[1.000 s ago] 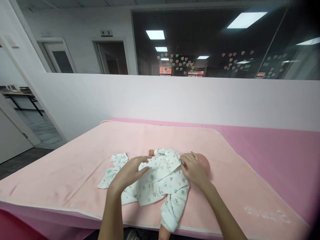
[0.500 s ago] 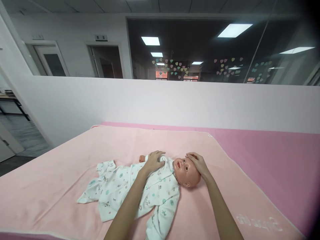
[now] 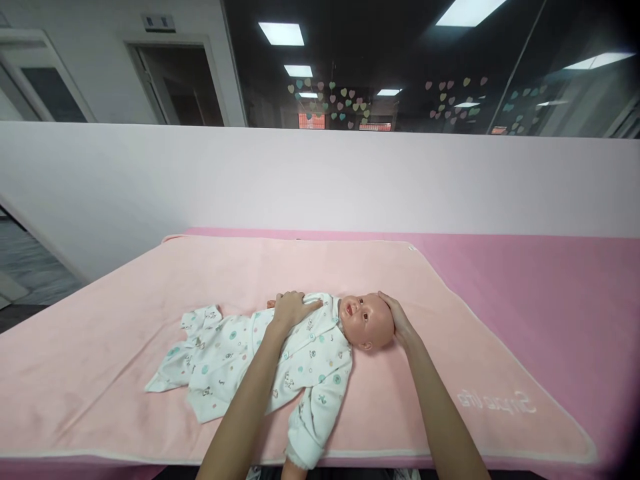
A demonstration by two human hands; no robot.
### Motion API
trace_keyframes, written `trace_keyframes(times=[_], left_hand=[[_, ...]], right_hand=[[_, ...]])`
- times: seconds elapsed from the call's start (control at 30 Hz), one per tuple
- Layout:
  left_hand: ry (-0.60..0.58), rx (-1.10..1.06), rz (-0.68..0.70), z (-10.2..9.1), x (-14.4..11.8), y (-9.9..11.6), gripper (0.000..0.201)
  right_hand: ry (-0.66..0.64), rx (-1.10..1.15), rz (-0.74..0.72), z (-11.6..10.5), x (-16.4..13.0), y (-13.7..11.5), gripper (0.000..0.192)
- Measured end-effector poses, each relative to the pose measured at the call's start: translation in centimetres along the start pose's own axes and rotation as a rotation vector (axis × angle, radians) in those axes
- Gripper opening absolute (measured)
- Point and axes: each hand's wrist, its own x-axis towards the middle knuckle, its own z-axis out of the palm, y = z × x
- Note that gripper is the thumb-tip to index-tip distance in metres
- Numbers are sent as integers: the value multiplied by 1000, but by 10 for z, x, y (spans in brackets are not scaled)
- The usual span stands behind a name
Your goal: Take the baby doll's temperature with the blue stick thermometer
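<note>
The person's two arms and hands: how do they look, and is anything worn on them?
Both forearms are bare up to the picture's lower edge; no sleeve shows. The left hand and the right hand have no glove, and no ring, watch or bracelet is visible. The fingernails look short.

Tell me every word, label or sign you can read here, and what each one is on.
Embroidered script on the near right corner of the pink blanket: seen upside down, too faint to read.
Small sign above the doorway: two characters, too blurred to read.
Printed onesie on the doll: only small pictures, no words that can be made out.
Nothing else bears text.
</note>
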Motion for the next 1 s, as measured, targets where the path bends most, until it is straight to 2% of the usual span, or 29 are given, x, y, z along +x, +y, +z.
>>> trace_keyframes(times=[0.13, 0.23, 0.33, 0.4, 0.5, 0.63, 0.87, 1.0], left_hand=[[70, 6, -1, 1, -4, 0, 67], [12, -10, -35, 1, -6, 1, 72], [-67, -33, -107, -1, -7, 1, 79], [-79, -24, -135, -1, -6, 2, 82], [-73, -6, -128, -1, -6, 2, 82], [-67, -6, -126, 0, -6, 1, 81], [-68, -14, -116, 0, -6, 0, 79], [-74, -24, -114, -1, -6, 0, 77]], right_hand=[[43, -81, -125, -8, 4, 0, 26], [90, -131, -195, -16, 8, 0, 23], [81, -117, -205, -19, 9, -1, 26], [17, -131, -204, -17, 8, -1, 31], [-96, -127, -120, -9, 5, 0, 37], [-117, -78, -23, -3, 3, 1, 38], [-95, -121, -148, -7, 7, 2, 37], [-75, -141, -167, -8, 9, 3, 36]])
